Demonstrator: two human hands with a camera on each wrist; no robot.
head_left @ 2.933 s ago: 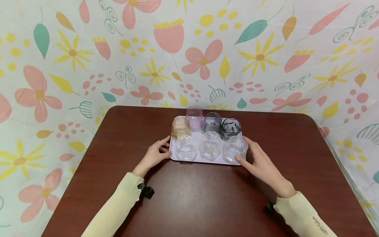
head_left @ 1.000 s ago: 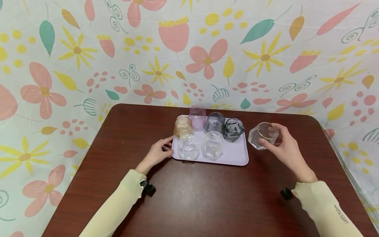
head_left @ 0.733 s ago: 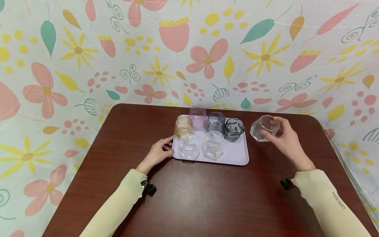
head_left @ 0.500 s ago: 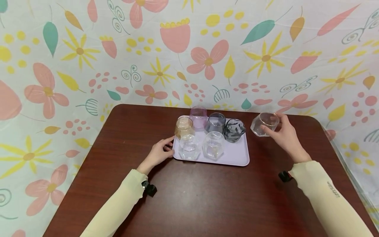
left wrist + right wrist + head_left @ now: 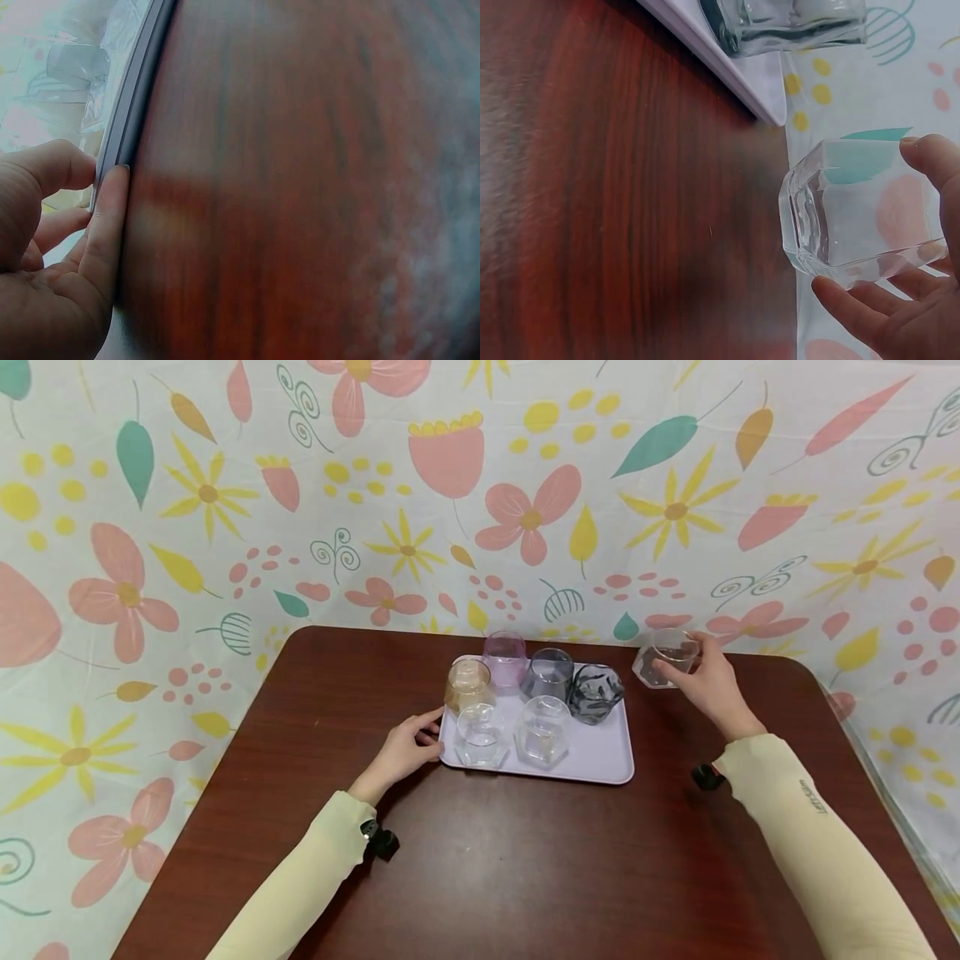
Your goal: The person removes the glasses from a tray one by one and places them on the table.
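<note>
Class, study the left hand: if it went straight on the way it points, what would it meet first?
The left hand would first meet the lilac tray, whose edge its fingers touch; past that, probably the amber glass, though depth is hard to judge.

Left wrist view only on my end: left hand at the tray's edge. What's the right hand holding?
Observer: The right hand holds a clear glass.

Engineer: Where, relative to the tray?

Observer: Beyond its right end, near the table's far edge.

Engineer: Which glass on the tray is nearest that hand?

Observer: The black-patterned glass, rightmost on the tray.
</note>
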